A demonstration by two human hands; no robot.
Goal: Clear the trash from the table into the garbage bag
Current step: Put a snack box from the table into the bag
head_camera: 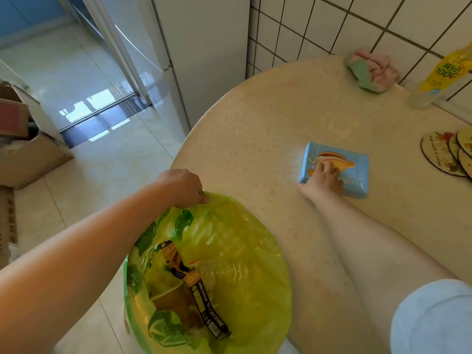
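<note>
left hand point(182, 186) is pinched tight on the rim of the green garbage bag point(245, 251), holding it open at the edge of the bench point(255, 129). inside the bag: a clear plastic bottle point(224, 273) & a black incense box point(204, 300). right hand point(324, 178) is flat on top of a blue box point(355, 172) lying on the bench, fingers spread on it, can't tell if it grips it. further back, near the tiled wall: a pink & green cloth point(371, 71), a yellow bottle point(439, 77), and some round coasters point(449, 154) at the right.
</note>
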